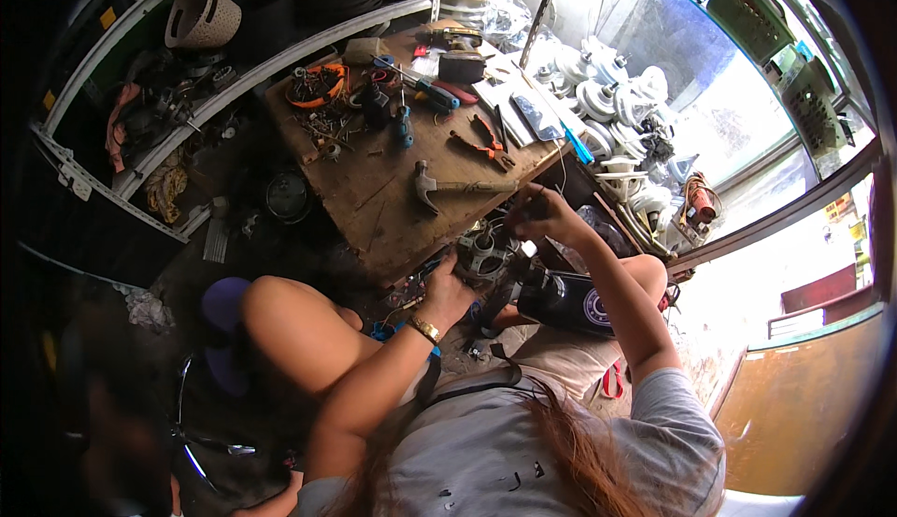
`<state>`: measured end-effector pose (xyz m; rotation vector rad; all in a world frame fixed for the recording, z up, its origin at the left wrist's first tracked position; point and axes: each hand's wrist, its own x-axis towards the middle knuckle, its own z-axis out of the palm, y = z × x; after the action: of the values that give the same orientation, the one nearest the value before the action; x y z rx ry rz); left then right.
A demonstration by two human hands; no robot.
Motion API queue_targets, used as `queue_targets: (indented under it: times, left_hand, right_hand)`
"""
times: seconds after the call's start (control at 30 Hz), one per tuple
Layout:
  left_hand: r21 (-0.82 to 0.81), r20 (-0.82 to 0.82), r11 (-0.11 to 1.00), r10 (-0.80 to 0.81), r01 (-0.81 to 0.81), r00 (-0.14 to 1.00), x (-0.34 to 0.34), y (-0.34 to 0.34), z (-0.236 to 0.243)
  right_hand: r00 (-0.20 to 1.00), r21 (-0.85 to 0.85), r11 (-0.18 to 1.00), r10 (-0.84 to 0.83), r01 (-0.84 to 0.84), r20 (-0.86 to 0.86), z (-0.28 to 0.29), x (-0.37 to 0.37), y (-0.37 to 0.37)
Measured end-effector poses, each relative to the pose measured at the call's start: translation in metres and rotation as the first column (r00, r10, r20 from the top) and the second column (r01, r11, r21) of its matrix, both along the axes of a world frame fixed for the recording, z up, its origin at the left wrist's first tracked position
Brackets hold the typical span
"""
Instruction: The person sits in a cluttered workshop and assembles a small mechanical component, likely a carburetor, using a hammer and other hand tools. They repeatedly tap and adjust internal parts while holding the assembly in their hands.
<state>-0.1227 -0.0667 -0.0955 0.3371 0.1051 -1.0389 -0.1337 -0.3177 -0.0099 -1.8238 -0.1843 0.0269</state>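
My left hand (447,295), below a gold wristwatch (424,330), is closed on the near left side of a small electric motor (482,257) with a grey metal frame and an upright shaft. The motor is above my lap at the near edge of the wooden table. My right hand (547,215) is just above the motor's right side, its fingers bent together. What they pinch, if anything, is too small to make out. A claw hammer (462,185) lies on the table close to my right fingers, its head to the left.
Orange-handled pliers (486,148), screwdrivers (404,125) and an orange bowl (318,85) of small parts lie on the wooden table (360,204). White fan parts (607,97) are piled at the right. A black container (570,304) with a round emblem rests by my right thigh.
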Motion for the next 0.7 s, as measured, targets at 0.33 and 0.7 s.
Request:
queue_targets:
  times: [0.33, 0.7]
  left_hand:
    - [-0.013, 0.010, 1.000, 0.019, -0.019, 1.000, -0.001, -0.003, -0.003]
    - [-0.001, -0.053, 1.000, 0.014, -0.014, 0.998, 0.002, -0.001, 0.002]
  right_hand:
    - [0.814, -0.496, 0.660, 0.542, -0.565, -0.207, 0.084, 0.075, 0.095]
    - [0.791, -0.533, 0.587, 0.505, -0.609, -0.346, 0.042, 0.115, 0.079]
